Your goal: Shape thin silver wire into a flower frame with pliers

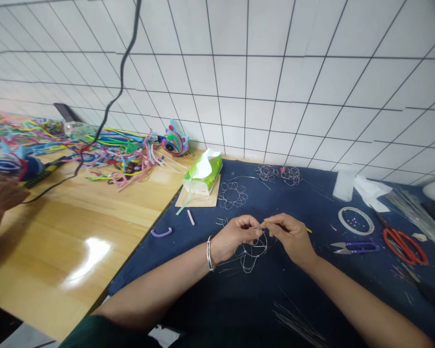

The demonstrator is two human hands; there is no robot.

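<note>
My left hand [239, 236] is closed on a wire flower frame [249, 263], thumb and fingers pinching its upper edge. Several thin wire loops of the frame hang below the fingertips over the dark blue cloth [210, 295]. Close beside it, my right hand [288, 234] is pinched at the same edge; what sits between its fingertips is too small to make out. Behind the hands lies a finished-looking wire flower ring [233, 195]. Farther back are bunched wire flowers [279, 174] with a small pink spot. Loose straight wires [299, 321] lie near the front.
On the right are purple thread snips [358, 248], orange-handled scissors [404, 246] and a white ring-shaped dish [355, 221]. A green tissue pack [203, 174] stands behind left. Colourful pipe cleaners [123, 150] heap on the wooden table [130, 208]; another person's hand [3, 195] is far left. A black cable [121, 72] hangs down.
</note>
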